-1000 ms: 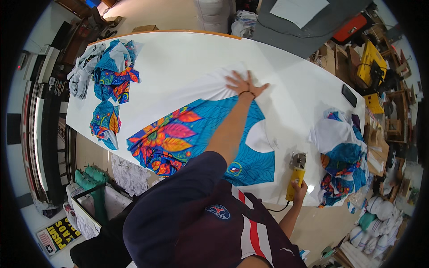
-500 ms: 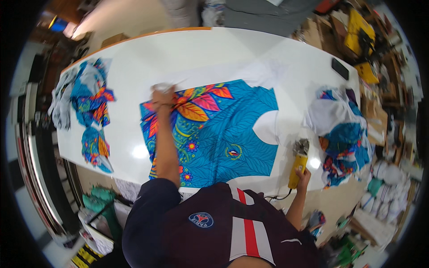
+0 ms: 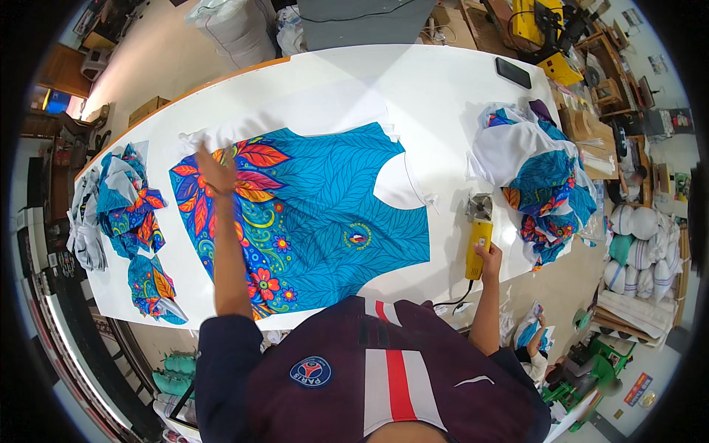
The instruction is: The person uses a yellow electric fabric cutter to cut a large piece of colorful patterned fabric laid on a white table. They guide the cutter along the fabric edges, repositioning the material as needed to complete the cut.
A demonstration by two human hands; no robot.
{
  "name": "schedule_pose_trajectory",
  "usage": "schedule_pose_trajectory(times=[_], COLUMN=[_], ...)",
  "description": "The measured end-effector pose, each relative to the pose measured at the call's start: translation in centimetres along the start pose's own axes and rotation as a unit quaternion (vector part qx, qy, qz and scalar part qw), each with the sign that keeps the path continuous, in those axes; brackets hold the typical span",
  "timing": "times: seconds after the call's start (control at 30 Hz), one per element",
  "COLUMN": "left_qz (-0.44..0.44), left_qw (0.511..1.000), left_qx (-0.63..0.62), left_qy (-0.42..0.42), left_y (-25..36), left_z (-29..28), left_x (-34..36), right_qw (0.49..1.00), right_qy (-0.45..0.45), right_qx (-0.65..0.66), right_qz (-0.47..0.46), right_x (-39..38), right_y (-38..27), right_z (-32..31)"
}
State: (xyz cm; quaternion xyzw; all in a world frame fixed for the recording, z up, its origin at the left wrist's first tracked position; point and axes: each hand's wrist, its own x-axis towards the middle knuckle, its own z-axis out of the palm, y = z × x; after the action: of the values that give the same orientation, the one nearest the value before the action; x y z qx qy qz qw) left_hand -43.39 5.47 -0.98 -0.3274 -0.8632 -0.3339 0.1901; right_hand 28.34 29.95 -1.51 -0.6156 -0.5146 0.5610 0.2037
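A turquoise shirt panel (image 3: 332, 177) with a leaf pattern and bright flowers toward its left end lies spread on the white table (image 3: 436, 96). My left hand (image 3: 216, 173) is over the flowered part near the panel's far left corner, fingers spread and a little blurred; whether it touches the cloth I cannot tell. Beside its fingertips lies a white scrap (image 3: 193, 139) at the panel's far edge. In my right hand (image 3: 489, 260) is a yellow electric cloth cutter (image 3: 478, 235), its metal head (image 3: 481, 207) pointing away from me, right of the panel's neckline.
A heap of printed and white cloth (image 3: 546, 170) rests on the table's right end, and cut pieces (image 3: 129, 199) lie at the left. A black phone (image 3: 513, 72) sits near the far right edge. The cutter's cord (image 3: 461, 299) runs over the near edge. Another person's arm (image 3: 537, 336) shows lower right.
My left hand has opened from a closed grip at the panel's far left corner, and the white scrap there lies loose. The view has shifted right. My right hand still holds the cutter.
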Motion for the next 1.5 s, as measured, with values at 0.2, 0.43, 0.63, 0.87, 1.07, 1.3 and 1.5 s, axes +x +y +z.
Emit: schedule_pose_trajectory(times=[0.2, 0.43, 0.63, 0.87, 1.07, 1.3, 1.5], left_qz=[0.015, -0.018, -0.005, -0.026, -0.041, -0.040, -0.070], left_qw=[0.945, 0.900, 0.918, 0.943, 0.954, 0.953, 0.967], left_qx=[0.067, 0.182, 0.140, 0.019, -0.004, -0.004, -0.029], left_qy=[-0.321, -0.395, -0.371, -0.331, -0.297, -0.300, -0.242], left_y=[16.5, 9.5, 10.1, 16.6, 18.2, 17.2, 16.7], left_z=[-9.4, -17.2, -18.8, -15.2, -15.0, -15.8, -17.0], left_x=[-24.6, -30.0, -29.9, -34.1, -36.5, -36.7, -36.7], right_qw=[1.000, 0.997, 0.996, 0.883, 0.792, 0.707, 0.668], right_qy=[-0.009, -0.034, -0.040, -0.121, -0.227, -0.263, -0.293], right_qx=[-0.024, -0.071, -0.075, -0.427, -0.537, -0.580, -0.624], right_qz=[0.008, 0.002, 0.020, -0.154, -0.180, -0.308, -0.279], right_x=[0.4, 1.0, -2.6, -8.6, -9.8, -7.0, -5.0], right_y=[-0.6, -1.1, -4.0, -6.4, -6.9, -8.5, -10.9], right_z=[0.4, 0.4, 0.6, -0.6, 0.9, 2.8, 5.0])
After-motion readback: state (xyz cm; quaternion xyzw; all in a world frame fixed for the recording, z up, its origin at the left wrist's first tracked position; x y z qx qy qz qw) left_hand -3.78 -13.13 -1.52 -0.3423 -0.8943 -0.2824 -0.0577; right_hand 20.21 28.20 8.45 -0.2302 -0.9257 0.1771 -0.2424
